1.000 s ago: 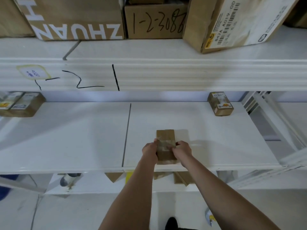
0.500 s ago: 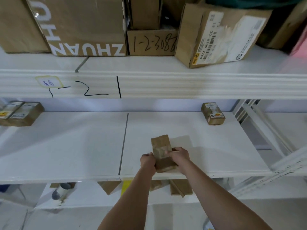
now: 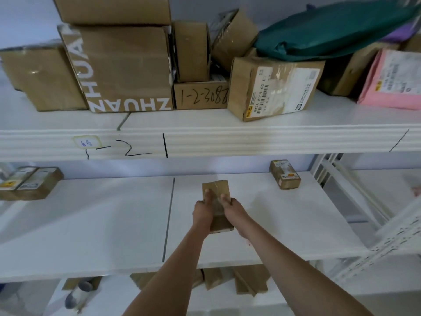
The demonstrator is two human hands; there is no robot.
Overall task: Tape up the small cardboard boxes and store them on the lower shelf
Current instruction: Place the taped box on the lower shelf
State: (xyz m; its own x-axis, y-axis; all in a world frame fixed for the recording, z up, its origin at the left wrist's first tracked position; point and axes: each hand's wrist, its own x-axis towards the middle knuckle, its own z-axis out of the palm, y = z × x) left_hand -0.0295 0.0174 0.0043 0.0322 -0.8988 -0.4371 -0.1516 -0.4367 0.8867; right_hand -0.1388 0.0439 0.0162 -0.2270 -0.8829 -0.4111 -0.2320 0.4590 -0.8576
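A small brown cardboard box (image 3: pixel 218 188) with clear tape over its top is held up on end above the white middle shelf (image 3: pixel 284 229). My left hand (image 3: pixel 202 212) grips its left side and my right hand (image 3: pixel 232 208) grips its right side, both thumbs pressed on the taped face. The box's lower part shows between my wrists. Another small labelled box (image 3: pixel 284 174) sits at the back right of the same shelf, and two more small boxes (image 3: pixel 29 182) lie at the back left.
The upper shelf (image 3: pixel 205 137) carries several large cartons, a green bag (image 3: pixel 330 30) and a pink parcel (image 3: pixel 391 80). Flat cardboard pieces (image 3: pixel 248 281) and a tape roll (image 3: pixel 78 293) lie on the shelf below. A white rack frame (image 3: pixel 376 224) stands at right.
The box has been lifted off the shelf and tipped upright between both hands. The camera has tilted up, showing more of the upper shelf.
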